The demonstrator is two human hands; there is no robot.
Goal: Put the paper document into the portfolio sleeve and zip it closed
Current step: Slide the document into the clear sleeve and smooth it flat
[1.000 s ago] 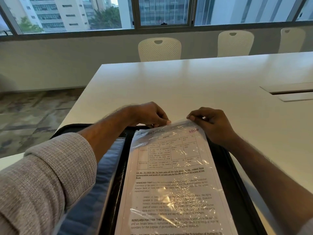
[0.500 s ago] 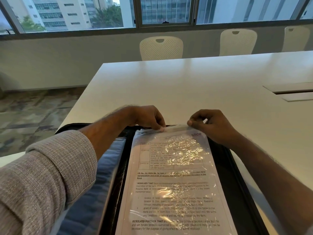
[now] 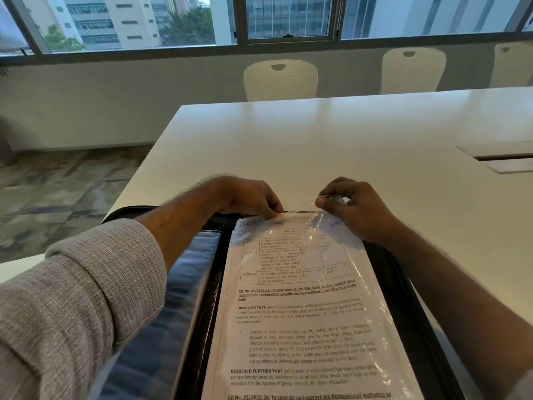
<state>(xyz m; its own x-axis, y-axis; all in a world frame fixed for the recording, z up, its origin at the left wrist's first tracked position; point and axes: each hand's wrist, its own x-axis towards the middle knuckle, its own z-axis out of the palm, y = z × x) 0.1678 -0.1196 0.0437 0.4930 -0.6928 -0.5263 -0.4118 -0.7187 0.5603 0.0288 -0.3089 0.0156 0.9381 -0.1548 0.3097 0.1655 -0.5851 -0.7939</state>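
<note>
White meeting table (image 3: 346, 145) under city windows, black portfolio (image 3: 403, 313) open at its near edge.
Left hand (image 3: 248, 199) pinches the clear sleeve (image 3: 375, 327) top edge; the paper document (image 3: 300, 313) lies inside it; right hand (image 3: 357, 209) fingertips pinch and lift the sleeve's far corner.
</note>
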